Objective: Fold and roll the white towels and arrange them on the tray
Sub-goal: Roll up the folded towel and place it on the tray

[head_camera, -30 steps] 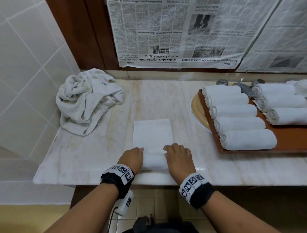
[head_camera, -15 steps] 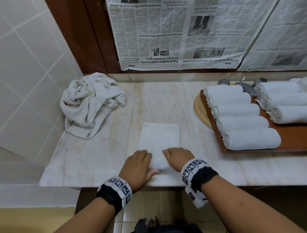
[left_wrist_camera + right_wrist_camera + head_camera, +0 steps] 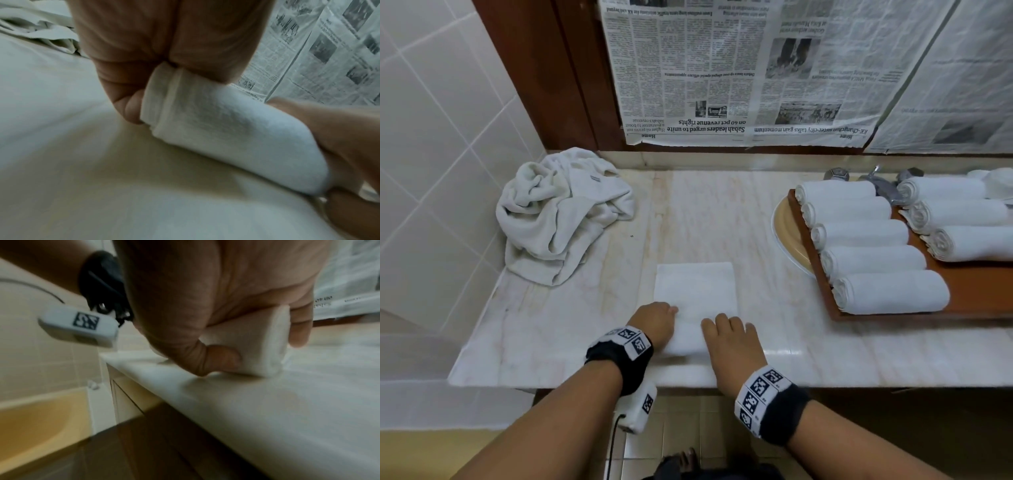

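A folded white towel (image 3: 695, 287) lies flat on the marble counter (image 3: 722, 212), and its near end is turned up into a roll (image 3: 226, 129). My left hand (image 3: 655, 323) grips the roll's left end with curled fingers (image 3: 127, 91). At the roll's right end (image 3: 269, 344), my right hand (image 3: 731, 339) has its thumb below and fingers over the top. A brown wooden tray (image 3: 979, 308) at the right holds several rolled white towels (image 3: 890, 291) in two rows.
A heap of crumpled white towels (image 3: 561, 212) sits at the back left against the tiled wall. The tray rests over a beige basin (image 3: 787, 233) with a metal tap (image 3: 880, 185) behind. Newspaper (image 3: 722, 68) covers the wall behind. The counter's front edge is just below my wrists.
Both hands have shifted their hold on the towel's near end and rolled it away from me. The roll is thicker and the flat part shorter.
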### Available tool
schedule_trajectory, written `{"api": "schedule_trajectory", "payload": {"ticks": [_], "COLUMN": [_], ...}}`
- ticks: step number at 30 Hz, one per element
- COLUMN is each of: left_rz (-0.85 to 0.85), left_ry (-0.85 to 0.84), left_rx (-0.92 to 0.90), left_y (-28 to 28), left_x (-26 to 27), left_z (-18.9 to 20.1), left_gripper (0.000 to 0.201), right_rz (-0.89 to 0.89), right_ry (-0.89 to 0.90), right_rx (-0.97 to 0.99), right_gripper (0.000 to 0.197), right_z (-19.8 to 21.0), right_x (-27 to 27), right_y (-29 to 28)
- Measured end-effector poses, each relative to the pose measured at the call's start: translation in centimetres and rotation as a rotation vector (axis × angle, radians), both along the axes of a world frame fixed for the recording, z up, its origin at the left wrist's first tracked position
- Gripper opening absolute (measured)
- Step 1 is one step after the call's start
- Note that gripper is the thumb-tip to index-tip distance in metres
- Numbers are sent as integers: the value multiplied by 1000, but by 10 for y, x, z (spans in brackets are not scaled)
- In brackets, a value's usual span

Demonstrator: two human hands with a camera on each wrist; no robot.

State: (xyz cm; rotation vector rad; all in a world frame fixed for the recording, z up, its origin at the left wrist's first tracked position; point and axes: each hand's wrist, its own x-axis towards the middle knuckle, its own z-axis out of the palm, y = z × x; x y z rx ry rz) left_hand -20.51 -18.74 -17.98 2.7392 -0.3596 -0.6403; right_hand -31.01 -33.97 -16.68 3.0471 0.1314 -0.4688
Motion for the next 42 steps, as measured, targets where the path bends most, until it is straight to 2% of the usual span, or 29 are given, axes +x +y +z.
{"api": "schedule_trajectory", "payload": {"ticks": [2,3,5,7,9,11,12,14,15,16,18,19,21,22,25,26,28,31,34,36,38,40,42], "left_rz": [3,-36,-211,-418,-473,-427,-391,-310,-277,-261,-248,-241,-245,-273,-487,-552,-554,-407,-385,-334,-357,-368,-243], "left_ry": [-33,-111,-359,-463,-513,-460,-404,-219,-142,-85,10,37,87,56,-407,-499,-554,-413,-117,79,176,145,-43], "left_rx": [-39,-42,-48,13,77,100,78,-2,-56,-103,-173,-187,-185,-150,-5,53,149,142,49,-52,-71,-104,-219], "left_y": [0,0,8,19,26,25,23,20,21,22,25,25,23,22,24,25,21,6,5,10,15,21,29], "left_x": [-6,-14,-35,-54,-57,-50,-42,-23,-15,-8,1,4,4,1,-17,-25,-39,-32,1,18,25,20,7], "left_z": [3,4,2,-8,-22,-21,-16,-6,-3,1,6,6,8,7,-7,-13,-18,-2,7,17,20,17,9], "left_gripper": [35,34,41,50,60,69,79,104,107,101,71,60,55,59,78,83,89,77,71,67,64,75,92], "right_rz": [-25,-53,-91,-64,-27,-40,-60,-80,-73,-58,-45,-45,-66,-87,-89,-77,-54,-83,-115,-81,-79,-79,-76], "right_ry": [-8,14,63,114,168,188,179,122,83,41,-9,-22,-10,18,156,218,325,282,51,-47,-72,-83,-45], "right_rx": [31,44,67,78,67,61,57,35,20,13,28,35,33,36,44,44,18,-14,57,113,126,98,71], "right_gripper": [69,60,46,40,34,34,39,56,64,71,76,71,57,51,36,34,36,45,69,74,75,72,66], "right_z": [4,6,15,20,22,23,23,19,16,13,8,6,8,11,23,25,29,30,24,16,6,4,10], "right_x": [9,15,28,40,51,57,55,46,38,30,17,13,13,17,44,57,75,79,57,38,22,20,30], "right_y": [-1,-1,-1,-3,-7,-7,-5,-2,-2,-3,-5,-6,-6,-6,-9,-11,-12,-7,-5,-3,0,0,-1]}}
